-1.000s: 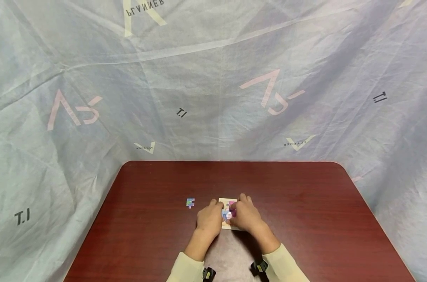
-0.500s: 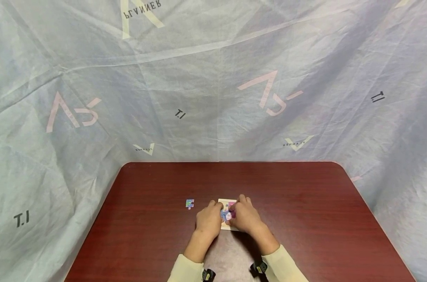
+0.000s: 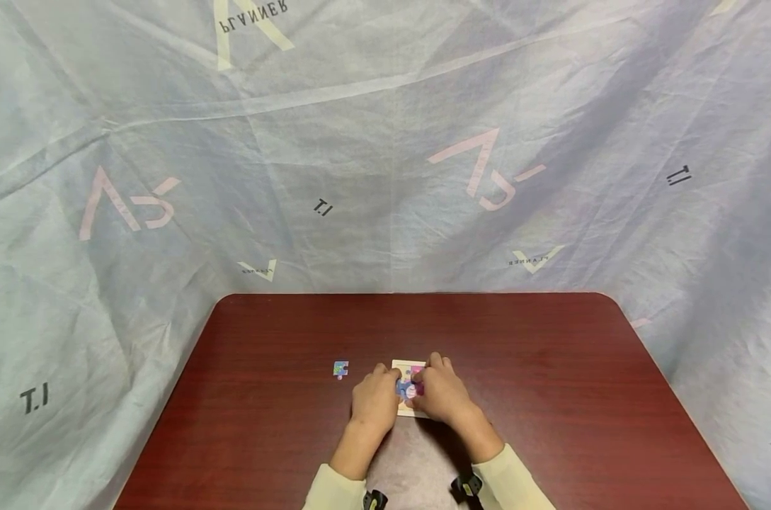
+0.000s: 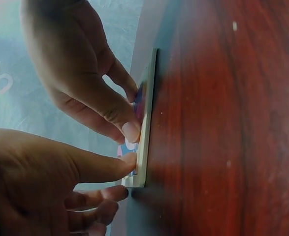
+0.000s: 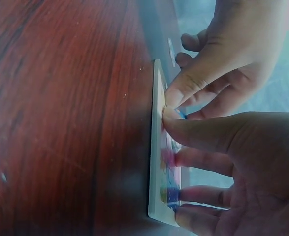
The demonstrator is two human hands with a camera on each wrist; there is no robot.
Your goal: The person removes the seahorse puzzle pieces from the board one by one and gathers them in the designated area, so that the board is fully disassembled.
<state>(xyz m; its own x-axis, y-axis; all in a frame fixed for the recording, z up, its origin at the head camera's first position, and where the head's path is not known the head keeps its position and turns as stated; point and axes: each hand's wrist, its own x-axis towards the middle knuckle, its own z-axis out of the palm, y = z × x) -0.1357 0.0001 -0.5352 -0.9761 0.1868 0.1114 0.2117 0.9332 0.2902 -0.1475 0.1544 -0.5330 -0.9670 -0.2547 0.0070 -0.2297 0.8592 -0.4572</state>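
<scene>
Little has moved since the earlier frames beyond a slight leftward drift of the whole head view; the left hand [image 3: 374, 398] and the right hand [image 3: 445, 393] are kept at nine and three o'clock on the pale, flat, rectangular puzzle board [image 3: 401, 364]. There, the board is laid on the red-brown wood-grained table [image 3: 519, 354], and one loose blue-and-green jigsaw piece [image 3: 340, 369] is seen at ten o'clock from the left hand. In the left wrist view, the left thumb is pressed to the board's face, fingers bent near its edge; whether anything is gripped cannot be told. In the right wrist view, the right thumb and fingers are held apart, fingertips rested on colourful flat puzzle pieces [image 5: 171, 169]; both thumbs nearly meet.
</scene>
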